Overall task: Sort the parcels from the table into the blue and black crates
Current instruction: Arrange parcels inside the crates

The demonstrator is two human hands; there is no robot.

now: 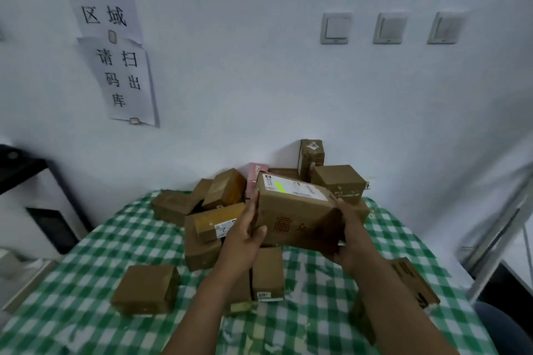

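Parcel point(294, 210) held clear above the checked table point(86, 311). My left hand point(245, 235) clamps its left end, thumb on the front face; right hand point(350, 235) cups the lower right corner. Risk: end-only grip, so a tilt may drop it onto the loose pile point(222, 190) behind and topple it. Crates not in view; wrong-bin risk.

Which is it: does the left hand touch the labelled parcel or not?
Touching. Head view: the left hand grips the left end of the labelled parcel.

Parcels point(219, 219) lie heaped on the table point(86, 311) against the wall point(259, 95) behind.
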